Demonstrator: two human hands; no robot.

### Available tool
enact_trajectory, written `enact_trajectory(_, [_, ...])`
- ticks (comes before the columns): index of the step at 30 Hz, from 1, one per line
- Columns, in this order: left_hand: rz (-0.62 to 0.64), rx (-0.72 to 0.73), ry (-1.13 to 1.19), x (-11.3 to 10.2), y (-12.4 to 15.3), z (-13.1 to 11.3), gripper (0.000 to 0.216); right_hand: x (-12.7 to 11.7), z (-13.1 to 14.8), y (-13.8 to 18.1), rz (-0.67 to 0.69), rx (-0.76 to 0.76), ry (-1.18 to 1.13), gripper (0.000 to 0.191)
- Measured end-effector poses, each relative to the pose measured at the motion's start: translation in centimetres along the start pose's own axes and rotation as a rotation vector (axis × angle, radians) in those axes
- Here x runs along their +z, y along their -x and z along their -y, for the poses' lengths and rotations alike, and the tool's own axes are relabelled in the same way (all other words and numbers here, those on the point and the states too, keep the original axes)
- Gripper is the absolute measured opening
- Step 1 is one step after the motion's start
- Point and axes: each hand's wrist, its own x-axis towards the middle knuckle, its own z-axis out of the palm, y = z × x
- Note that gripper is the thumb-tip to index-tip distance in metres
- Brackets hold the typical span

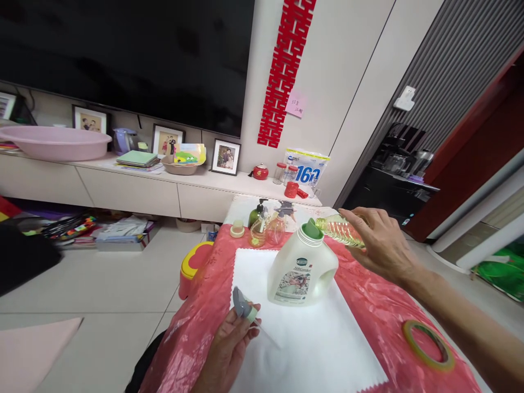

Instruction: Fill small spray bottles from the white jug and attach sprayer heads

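Item 1: white plastic detergent jug with moulded handle and printed label (pixel 302 267), stood upright on a white cloth with pinked edges (pixel 315 349); taken as landmark. A green plastic pouring spout (pixel 313 229) is seated in its neck. Moderate weight is judged, with firm walls; best gripped by the loop handle.

Item 2: clear ribbed plastic bottle containing yellow liquid (pixel 340 232), tilted almost level, its mouth end brought to the jug's spout; contact cannot be told. It is gripped around the body by the right hand (pixel 379 240). Thin, squeezable walls are judged, slippery if wetted; the ribs are best held, without squeezing.

Item 3: grey plastic sprayer head with pale green collar (pixel 243 307) and thin translucent dip tube (pixel 269 334), held at the jug's near left. The collar is pinched by the fingers of the left hand (pixel 231 338). It is judged light, the tube flexible and easily bent; the collar is best held.
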Motion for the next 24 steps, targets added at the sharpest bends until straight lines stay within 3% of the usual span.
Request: enact_trajectory(24, [-0.007, -0.003, -0.032, 0.3, 0.3, -0.3, 0.05, -1.0, -0.4, -1.7, 0.0, -0.069, 0.112, 0.065])
